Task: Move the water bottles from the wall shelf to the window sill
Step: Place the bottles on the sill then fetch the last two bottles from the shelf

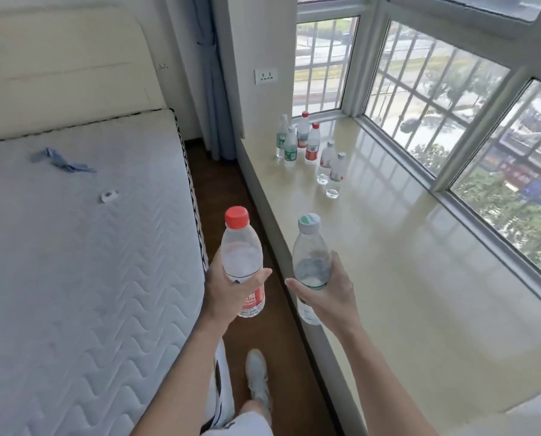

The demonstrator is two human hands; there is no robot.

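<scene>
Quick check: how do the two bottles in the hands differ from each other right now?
The bottle in the left hand has a red cap and a red label; the bottle in the right hand has a pale green-and-grey cap and a green-edged label. The red-capped bottle is over the floor, the other over the window sill's edge. Both are clear, upright, capped and held around the middle.

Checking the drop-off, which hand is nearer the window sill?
Right. The right hand hovers at the window sill edge; the left hand is over the floor beside it.
</scene>
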